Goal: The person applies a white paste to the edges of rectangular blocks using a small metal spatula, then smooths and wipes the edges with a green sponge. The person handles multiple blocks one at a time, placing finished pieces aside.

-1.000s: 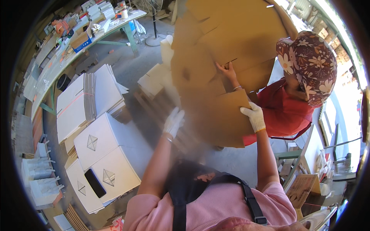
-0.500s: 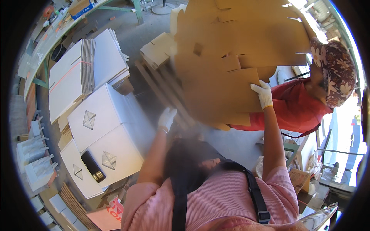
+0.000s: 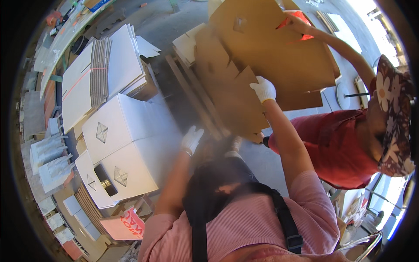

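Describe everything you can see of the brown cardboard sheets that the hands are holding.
The brown cardboard sheets are large flat box blanks, plain, with cut slots and flaps along their edges. Several overlap, held up tilted above the floor. The gloved right hand grips one flap edge; the gloved left hand is just below them, contact unclear. A co-worker's hand holds the top.

A: so what's everything sitting on here?

B: grey concrete floor (image 3: 157, 26) mostly. On the left there's a stack of white folded boxes (image 3: 126, 144) with diamond marks, and a dark phone-like thing (image 3: 105, 180) lies on the near one.

A: and past those?

B: farther left, a bundle of flat white sheets (image 3: 94, 76) tied with a pink band, on a brown box. Far left, a long workbench (image 3: 65, 35) with clutter I can't make out. A few wooden slats (image 3: 192, 98) lie on the floor near the middle.
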